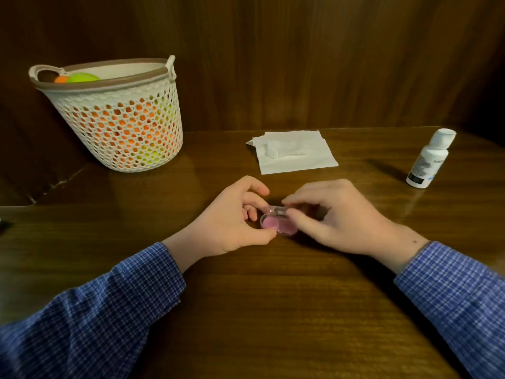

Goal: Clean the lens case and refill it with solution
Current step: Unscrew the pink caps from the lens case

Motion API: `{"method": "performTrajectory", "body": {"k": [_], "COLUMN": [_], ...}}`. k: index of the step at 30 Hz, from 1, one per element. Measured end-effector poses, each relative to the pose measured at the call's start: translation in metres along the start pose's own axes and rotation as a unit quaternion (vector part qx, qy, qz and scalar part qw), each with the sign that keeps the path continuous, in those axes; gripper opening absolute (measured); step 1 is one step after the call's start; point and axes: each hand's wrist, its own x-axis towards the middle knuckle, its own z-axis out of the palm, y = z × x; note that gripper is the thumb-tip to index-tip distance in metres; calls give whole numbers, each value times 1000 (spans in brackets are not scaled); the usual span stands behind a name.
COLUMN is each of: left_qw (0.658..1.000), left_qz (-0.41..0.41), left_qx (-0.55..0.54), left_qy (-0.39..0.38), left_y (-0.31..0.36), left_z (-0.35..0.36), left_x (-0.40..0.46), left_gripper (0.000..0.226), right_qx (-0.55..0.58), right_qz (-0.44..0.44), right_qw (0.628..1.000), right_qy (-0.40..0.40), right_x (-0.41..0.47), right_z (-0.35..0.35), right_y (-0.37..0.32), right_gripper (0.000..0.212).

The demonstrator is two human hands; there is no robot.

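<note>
Desk: brown wood desk [273,310], dark wood wall behind.
Lens case: small pink lens case [276,224] on the desk, between both hands.
Left hand: left hand [232,222] pinches the case's left end.
Right hand: right hand [336,217] pinches its clear lid.
Bottle: white bottle [430,158] stands far right.
Tissue: white tissue [295,151] lies behind the hands.
Basket: white basket [117,119] far left, orange and green balls inside.
</note>
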Motion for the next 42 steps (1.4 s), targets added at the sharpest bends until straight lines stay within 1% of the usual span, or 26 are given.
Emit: {"method": "performTrajectory", "body": {"k": [2, 5, 9, 12, 15, 17, 19, 21, 23, 25, 28, 31, 36, 38, 42], "left_qw": [1000, 1000, 999, 998, 996, 995, 994, 992, 992, 993, 994, 994, 994, 994, 995], "left_qz": [-4, -12, -17, -23, -28, -35, -40, -41, -44, -41, -35, -34, -33, -32, -26], "left_qx": [7, 12, 12, 20, 34, 41, 53, 64, 65, 67, 71, 65, 65, 66, 66], "left_qy": [5, 20, 48, 60, 73, 79, 86, 96, 97, 88, 80, 78, 78, 77, 77], "left_y": [0, 1, 3, 4, 6, 7, 7, 5, 3, 2, 1, 1, 1, 1, 2], "left_z": [1, 2, 6, 9, 12, 13, 14, 14, 13, 13, 12, 12, 13, 12, 12], "left_x": [0, 1, 0, -1, -2, -2, -3, -3, -2, -2, -1, -1, -1, -1, -2], "left_gripper": [67, 66, 65, 67, 69, 71, 74, 76, 77, 79, 80, 77, 73, 73, 69], "right_qx": [44, 111, 171, 163, 161, 161, 133, 100, 83, 75, 50, 26, 18, 16, 41], "right_qz": [47, 148, 230, 264, 270, 266, 246, 205, 181, 190, 205, 209, 198, 198, 209], "right_qw": [997, 980, 953, 946, 945, 946, 953, 965, 976, 978, 977, 977, 980, 980, 977], "right_qy": [31, 69, 98, 93, 86, 94, 118, 129, 92, 38, -3, -12, -22, -25, -25], "right_x": [-1, -1, 5, 9, 11, 10, 4, -2, -8, -10, -9, -7, -7, -7, -6], "right_z": [2, 11, 16, 19, 20, 18, 14, 9, 6, 7, 11, 15, 15, 15, 15], "right_y": [6, 12, 21, 25, 25, 22, 16, 9, 3, 0, 1, 2, 1, 1, 1], "right_gripper": [24, 11, 12, 13, 11, 6, 6, 4, 4, 7, 18, 26, 32, 30, 19]}}
